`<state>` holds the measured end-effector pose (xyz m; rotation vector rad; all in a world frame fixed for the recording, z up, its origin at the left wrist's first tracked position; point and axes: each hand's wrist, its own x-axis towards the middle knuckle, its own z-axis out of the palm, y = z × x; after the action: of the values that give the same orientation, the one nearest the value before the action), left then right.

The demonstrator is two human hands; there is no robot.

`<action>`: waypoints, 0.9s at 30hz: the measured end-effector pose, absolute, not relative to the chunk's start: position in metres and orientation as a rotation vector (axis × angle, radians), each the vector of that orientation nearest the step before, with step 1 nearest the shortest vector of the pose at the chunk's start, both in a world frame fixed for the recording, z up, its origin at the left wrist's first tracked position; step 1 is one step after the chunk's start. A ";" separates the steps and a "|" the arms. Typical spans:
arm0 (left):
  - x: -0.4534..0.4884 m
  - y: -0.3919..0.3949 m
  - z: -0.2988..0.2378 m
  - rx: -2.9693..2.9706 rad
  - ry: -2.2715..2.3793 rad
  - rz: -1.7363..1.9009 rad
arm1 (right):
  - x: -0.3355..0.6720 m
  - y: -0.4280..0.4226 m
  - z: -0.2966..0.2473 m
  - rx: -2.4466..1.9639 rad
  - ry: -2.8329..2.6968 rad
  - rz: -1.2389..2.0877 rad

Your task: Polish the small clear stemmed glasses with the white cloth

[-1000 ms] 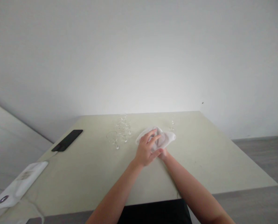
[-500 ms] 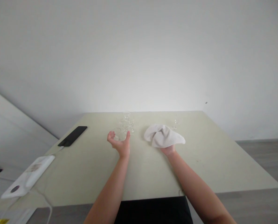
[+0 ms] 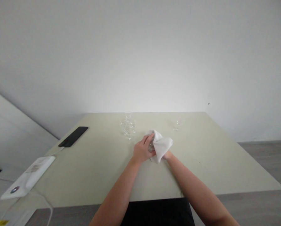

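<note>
My left hand (image 3: 142, 150) is closed around a clear glass (image 3: 151, 146), most of which is hidden by fingers and fabric. A white cloth (image 3: 162, 144) is draped against the glass from the right. Behind the cloth, my right hand (image 3: 167, 155) grips it; its fingers are covered. Beyond my left hand stands a cluster of several clear stemmed glasses (image 3: 128, 125). Another clear glass (image 3: 177, 124) stands apart, farther back to the right.
On the table's (image 3: 95, 175) left side lie a black phone-like slab (image 3: 73, 137) with a cable and a white box-shaped device (image 3: 28, 178). A pale wall (image 3: 145, 62) rises behind the table's far edge.
My left hand has taken a glass from near the cluster and brought it right, to the cloth. My right hand has drawn the cloth slightly left and nearer, against the glass.
</note>
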<state>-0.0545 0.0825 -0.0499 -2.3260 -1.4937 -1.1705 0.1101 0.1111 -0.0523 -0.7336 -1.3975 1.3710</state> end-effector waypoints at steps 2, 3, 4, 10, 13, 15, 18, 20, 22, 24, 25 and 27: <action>-0.047 0.085 -0.051 -2.373 -1.675 -1.042 | 0.110 0.110 -0.051 -0.670 -1.516 1.320; -0.045 0.087 -0.051 -2.356 -1.752 -1.008 | 0.109 0.111 -0.050 -0.634 -1.571 1.271; -0.045 0.088 -0.050 -2.332 -1.803 -0.978 | 0.108 0.112 -0.050 -0.620 -1.615 1.221; -0.039 0.085 -0.043 -2.435 -1.663 -0.752 | 0.107 0.128 -0.059 -0.971 -1.347 1.207; -0.038 0.082 -0.041 -2.492 -1.743 -0.609 | 0.116 0.130 -0.056 -0.957 -1.427 1.292; -0.041 0.083 -0.039 -2.555 -1.760 -0.542 | 0.122 0.128 -0.050 -0.853 -1.614 1.287; -0.043 0.084 -0.037 -2.573 -1.676 -0.548 | 0.120 0.125 -0.049 -0.821 -1.676 1.237; -0.039 0.084 -0.037 -2.512 -1.647 -0.627 | 0.112 0.126 -0.055 -0.919 -1.446 1.268; -0.033 0.083 -0.035 -2.437 -1.685 -0.661 | 0.105 0.128 -0.063 -1.015 -1.187 1.335; -0.029 0.081 -0.032 -2.399 -1.734 -0.615 | 0.104 0.128 -0.066 -1.054 -1.125 1.361; -0.030 0.081 -0.030 -2.406 -1.747 -0.574 | 0.106 0.127 -0.066 -1.045 -1.185 1.366; -0.035 0.081 -0.026 -2.463 -1.758 -0.471 | 0.112 0.123 -0.060 -0.962 -1.407 1.359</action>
<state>-0.0351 0.0814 -0.0255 -2.4629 -1.7576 -0.4706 0.1124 0.1232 -0.0603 -0.9624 -1.4071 1.3589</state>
